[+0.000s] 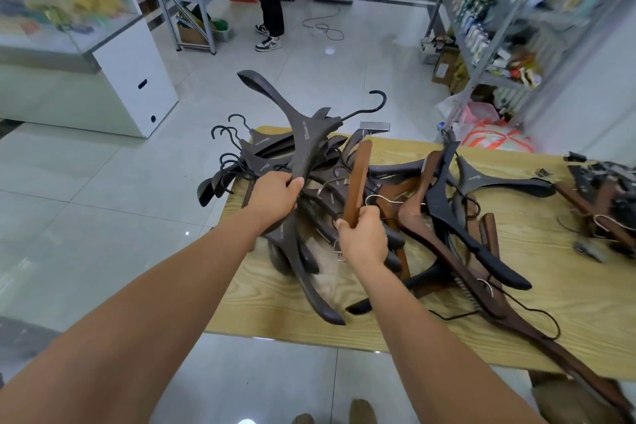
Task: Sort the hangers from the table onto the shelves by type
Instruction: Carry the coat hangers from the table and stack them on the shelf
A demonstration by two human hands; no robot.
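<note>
Hangers [444,206] lie heaped on the wooden table [537,337]. The left hand [275,194] curls round a dark coat hanger [304,141] held above the pile. The right hand [364,237] grips a reddish-brown hanger [359,179] upright.

Obscured, cropped and unresolved areas
The shelves [509,21] at right and the glass counter [69,0] at left are motion-blurred; their goods cannot be identified. The clip hangers [602,196] are blurred and cropped by the right edge. The standing person [270,0] is cropped above the legs. Lettering on the dark hanger [303,134] is too small to read. The right hand [363,234] covers the lower end of the brown hanger [359,175].
</note>
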